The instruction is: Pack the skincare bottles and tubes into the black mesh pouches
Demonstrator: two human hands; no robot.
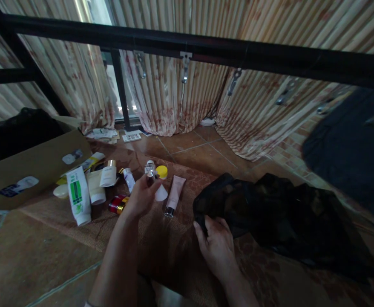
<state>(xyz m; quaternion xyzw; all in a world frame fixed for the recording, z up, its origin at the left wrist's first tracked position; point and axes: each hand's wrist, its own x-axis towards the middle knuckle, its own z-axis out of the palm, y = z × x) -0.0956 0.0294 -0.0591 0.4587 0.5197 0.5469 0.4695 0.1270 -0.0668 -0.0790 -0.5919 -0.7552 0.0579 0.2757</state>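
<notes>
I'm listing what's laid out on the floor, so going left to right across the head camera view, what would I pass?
cardboard box → white tube with green label → red and gold container → left hand holding a small bottle → pink tube → right hand gripping the black mesh bag

One view only, from the person's head, looking forward and down at a slant over both forearms, which enter from the bottom edge. The left hand (pixel 142 194) sits near the middle of the picture, the right hand (pixel 217 245) lower and to its right, both close to the lens. Beyond the left hand lie tubes (pixel 78 194) on a mat (pixel 161 238); just past the right hand a black bag (pixel 270 213). Farther off, above both hands, a dark bar (pixel 206 49) crosses the whole frame before curtains (pixel 174 94). Edges bow outward, wide-angle.
</notes>
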